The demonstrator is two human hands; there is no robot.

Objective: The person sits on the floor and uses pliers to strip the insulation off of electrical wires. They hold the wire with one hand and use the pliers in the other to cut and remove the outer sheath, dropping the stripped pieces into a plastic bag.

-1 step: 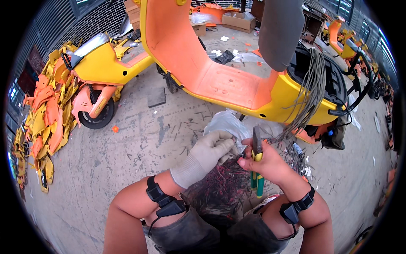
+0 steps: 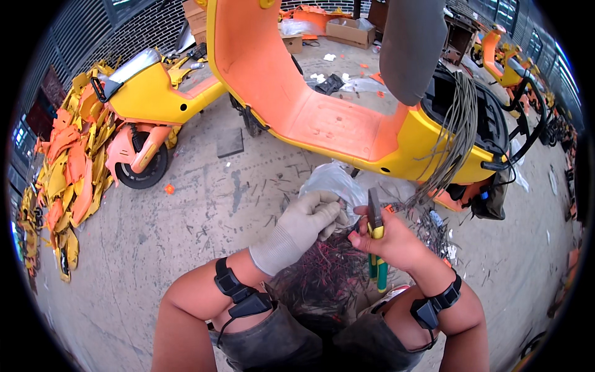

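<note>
My left hand (image 2: 305, 224), in a pale grey knit glove, is closed with thumb and fingertips together; what it pinches, if anything, is hidden. Bare and curled, my right hand (image 2: 392, 239) grips pliers (image 2: 377, 230) with green and yellow handles, their dark jaws pointing up and away from me. A small gap separates the two hands. Below them, between my knees, lies a heap of thin dark red and black wire-like strands (image 2: 325, 266). Just beyond my left fingers is a crumpled clear plastic bag (image 2: 334, 181).
A yellow and orange scooter body (image 2: 338, 127) stands ahead, with a bundle of grey cables (image 2: 458, 136) draped over its right end. Piled yellow and orange panels (image 2: 68, 167) rise at the left. Dark scraps litter the floor (image 2: 204, 248); a cardboard box (image 2: 350, 32) sits at the back.
My right hand and the pliers have shifted very slightly downward. The left hand has barely moved.
</note>
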